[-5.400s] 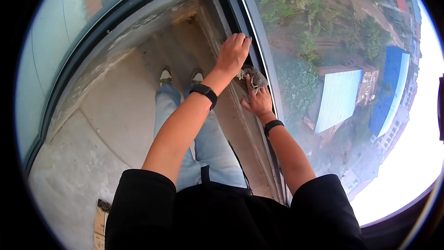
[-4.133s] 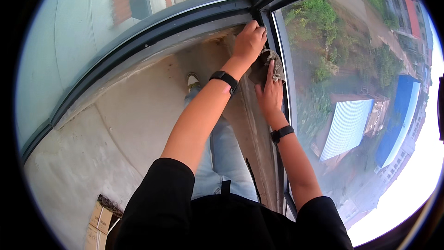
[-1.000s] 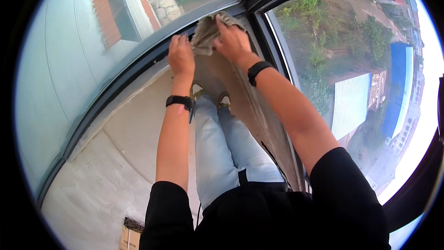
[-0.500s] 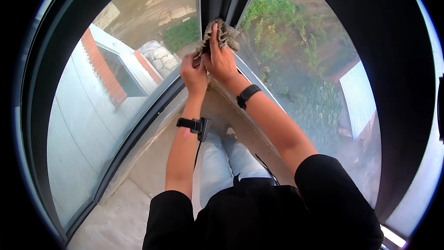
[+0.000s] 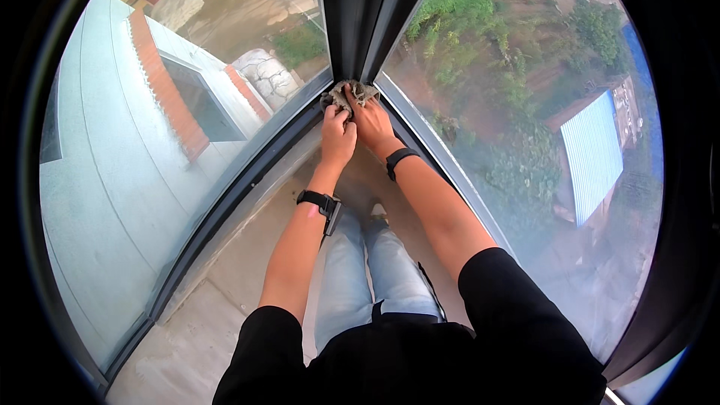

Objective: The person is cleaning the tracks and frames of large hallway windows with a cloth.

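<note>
Worn on the head, looking steeply down along the body: black sleeves and shoulders at the lower edge, blue jeans (image 5: pixel 379 274) and shoes straight below, concrete floor (image 5: pixel 225 300) beneath. Faces into a glazed corner, with the dark corner post (image 5: pixel 360 7) running up the middle to the top edge. Close enough for both forearms to fill the centre, reaching from the lower edge toward the post's foot. Through the left pane (image 5: pixel 150 105), a pale wall and brick-trimmed building far below; through the right pane (image 5: pixel 525 105), greenery and a blue roof, also far down. Strong fisheye bend: frames curve outward, black rim all round. Only one view, so nothing shared.
</note>
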The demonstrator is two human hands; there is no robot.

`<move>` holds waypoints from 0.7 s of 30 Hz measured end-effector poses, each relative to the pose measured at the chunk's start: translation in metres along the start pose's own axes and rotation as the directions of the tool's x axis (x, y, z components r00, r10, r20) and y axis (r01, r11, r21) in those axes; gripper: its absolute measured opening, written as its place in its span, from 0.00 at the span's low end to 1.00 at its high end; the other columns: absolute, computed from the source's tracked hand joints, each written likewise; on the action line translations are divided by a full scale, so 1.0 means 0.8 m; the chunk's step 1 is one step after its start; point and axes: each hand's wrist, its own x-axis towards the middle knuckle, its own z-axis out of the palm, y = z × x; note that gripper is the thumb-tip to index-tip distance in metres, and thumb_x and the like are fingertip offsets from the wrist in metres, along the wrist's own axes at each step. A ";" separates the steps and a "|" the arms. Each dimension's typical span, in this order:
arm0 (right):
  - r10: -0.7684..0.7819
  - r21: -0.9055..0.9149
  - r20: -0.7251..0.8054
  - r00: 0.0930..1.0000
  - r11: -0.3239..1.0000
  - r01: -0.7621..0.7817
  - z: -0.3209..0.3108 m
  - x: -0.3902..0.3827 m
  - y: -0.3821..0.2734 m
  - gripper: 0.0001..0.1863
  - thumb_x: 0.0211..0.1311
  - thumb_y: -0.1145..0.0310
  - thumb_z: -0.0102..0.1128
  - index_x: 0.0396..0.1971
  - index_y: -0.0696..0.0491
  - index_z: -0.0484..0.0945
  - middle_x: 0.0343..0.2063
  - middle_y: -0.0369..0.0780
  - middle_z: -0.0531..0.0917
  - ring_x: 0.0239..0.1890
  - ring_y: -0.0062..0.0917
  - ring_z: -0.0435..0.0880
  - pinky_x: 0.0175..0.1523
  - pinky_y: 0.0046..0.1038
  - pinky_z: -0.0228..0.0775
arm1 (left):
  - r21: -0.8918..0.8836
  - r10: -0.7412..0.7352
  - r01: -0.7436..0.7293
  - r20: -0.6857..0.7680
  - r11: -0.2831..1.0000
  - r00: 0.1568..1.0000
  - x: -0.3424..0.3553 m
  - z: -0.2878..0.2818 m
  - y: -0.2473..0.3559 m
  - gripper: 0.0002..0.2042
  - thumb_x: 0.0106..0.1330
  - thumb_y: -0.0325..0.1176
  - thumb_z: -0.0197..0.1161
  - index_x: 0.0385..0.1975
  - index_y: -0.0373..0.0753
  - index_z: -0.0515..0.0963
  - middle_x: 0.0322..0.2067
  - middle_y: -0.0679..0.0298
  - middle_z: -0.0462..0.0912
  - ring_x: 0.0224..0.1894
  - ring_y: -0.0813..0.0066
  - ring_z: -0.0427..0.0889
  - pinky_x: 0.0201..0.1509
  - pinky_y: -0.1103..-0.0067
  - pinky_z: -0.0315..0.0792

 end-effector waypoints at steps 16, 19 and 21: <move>0.018 0.157 -0.394 0.919 0.986 0.048 -0.231 -0.095 -0.104 0.39 0.50 0.86 0.50 0.67 0.50 0.66 0.47 0.53 0.81 0.47 0.49 0.80 0.52 0.40 0.73 | 0.686 -0.113 0.079 0.005 0.723 0.994 -0.036 -0.107 0.138 0.18 0.61 0.39 0.63 0.50 0.44 0.71 0.41 0.58 0.78 0.39 0.53 0.84 0.36 0.60 0.76; -0.019 0.075 -0.528 0.849 0.995 0.068 -0.272 -0.097 -0.118 0.32 0.50 0.85 0.56 0.59 0.53 0.74 0.42 0.50 0.83 0.46 0.45 0.82 0.52 0.38 0.74 | 0.743 -0.307 0.175 0.043 0.646 0.951 -0.024 -0.138 0.183 0.23 0.62 0.36 0.59 0.58 0.46 0.69 0.37 0.57 0.84 0.38 0.52 0.85 0.39 0.59 0.77; -0.012 0.058 -0.592 0.806 0.997 0.058 -0.293 -0.094 -0.127 0.26 0.50 0.83 0.60 0.54 0.54 0.77 0.40 0.48 0.84 0.46 0.43 0.82 0.50 0.37 0.74 | 0.587 -0.237 0.205 -0.023 0.784 0.971 -0.024 -0.152 0.210 0.24 0.63 0.31 0.54 0.62 0.45 0.70 0.34 0.57 0.87 0.37 0.49 0.85 0.41 0.59 0.76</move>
